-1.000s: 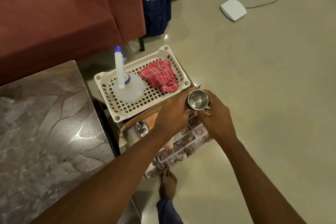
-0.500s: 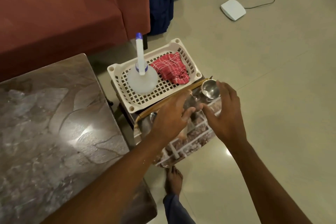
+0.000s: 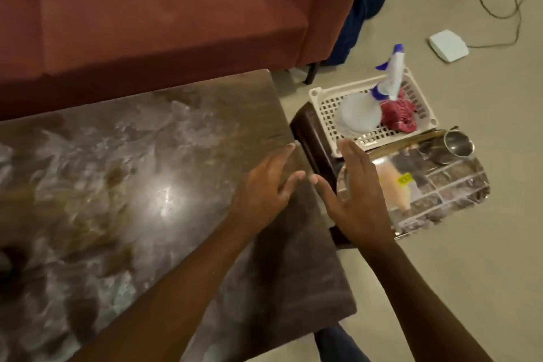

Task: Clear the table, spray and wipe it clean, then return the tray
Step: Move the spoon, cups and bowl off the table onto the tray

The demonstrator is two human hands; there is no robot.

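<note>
A: Both empty, fingers straight; left hand over the marble table's right edge; right hand just past that edge.
B: Tray sits right of the table, steel cup on it; spray bottle and red cloth in the white basket, also right of the table.

A glossy brown tabletop with a pale marbled pattern spreads beneath and to the left of the left grip, whose straight fingers lie over its right edge. A bright glare sits on it left of that grip. Just past the fingertips of both grips stands a small dark wooden stand. On it, beyond the right grip, sits a white perforated plastic basket. To that grip's right lies a shiny mirrored rectangular tray, just beside the basket's near side. The beige floor stretches right of the right grip. Well beyond that grip a flat white box lies on the floor, and a red upholstered sofa stands beyond the left grip.
</note>
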